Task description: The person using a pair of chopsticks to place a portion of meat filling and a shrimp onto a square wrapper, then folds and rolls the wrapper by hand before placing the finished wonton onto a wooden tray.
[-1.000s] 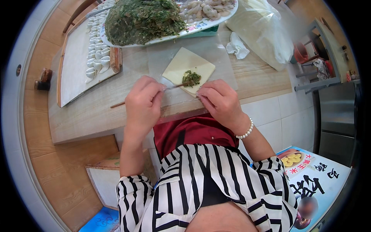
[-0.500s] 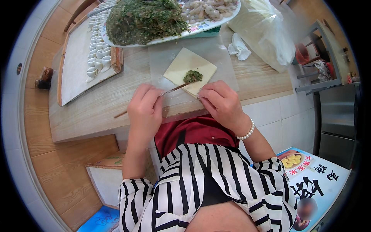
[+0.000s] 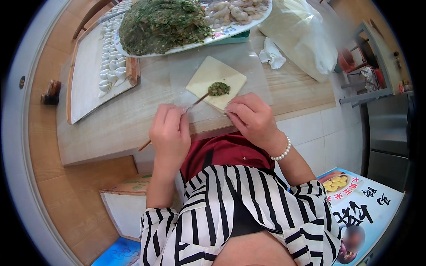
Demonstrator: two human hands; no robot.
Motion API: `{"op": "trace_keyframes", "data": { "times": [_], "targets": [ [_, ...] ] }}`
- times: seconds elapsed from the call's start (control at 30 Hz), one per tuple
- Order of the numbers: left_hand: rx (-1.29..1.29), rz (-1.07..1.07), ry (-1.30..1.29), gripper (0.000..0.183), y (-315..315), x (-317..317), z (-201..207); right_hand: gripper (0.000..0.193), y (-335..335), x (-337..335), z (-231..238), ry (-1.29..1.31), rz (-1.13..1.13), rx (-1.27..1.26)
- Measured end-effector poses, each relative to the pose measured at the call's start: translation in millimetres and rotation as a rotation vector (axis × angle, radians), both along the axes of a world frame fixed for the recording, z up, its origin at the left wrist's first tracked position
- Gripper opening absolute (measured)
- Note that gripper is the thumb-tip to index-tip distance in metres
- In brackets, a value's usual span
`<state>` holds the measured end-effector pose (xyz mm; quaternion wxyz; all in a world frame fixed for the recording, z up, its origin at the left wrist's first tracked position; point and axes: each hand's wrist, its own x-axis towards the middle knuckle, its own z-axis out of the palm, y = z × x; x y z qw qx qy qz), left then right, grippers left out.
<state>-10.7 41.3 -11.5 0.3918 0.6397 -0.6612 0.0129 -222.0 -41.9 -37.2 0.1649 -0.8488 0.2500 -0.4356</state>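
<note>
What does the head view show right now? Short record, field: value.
left hand: holds a thin brown stick, its far tip at the filling
right hand: fingertips at the near edge of the wrapper; grip unclear
wrapper: pale, square, lying flat
filling: small green mound on the wrapper, toward its near right side
plate: bears a large green heap and peeled shrimp
left side: tray with rows of white folded pieces
right side: crumpled white tissue or cloth, translucent bag
</note>
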Motion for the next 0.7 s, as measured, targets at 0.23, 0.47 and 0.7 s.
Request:
{"op": "trace_keyframes", "data": {
  "times": [0.23,0.47,0.7],
  "targets": [
    [0.001,0.029,-0.043,0.015,-15,-1,-7,0.018,0,1,1,-0.007,0.001,-0.004],
    [-0.064,0.013,-0.051,0.014,-22,0,-7,0.019,1,1,1,-0.01,-0.001,-0.002],
    [-0.076,-0.059,-0.221,0.017,-49,10,-4,0.018,0,1,0,-0.012,-0.005,-0.007]
  ]
}}
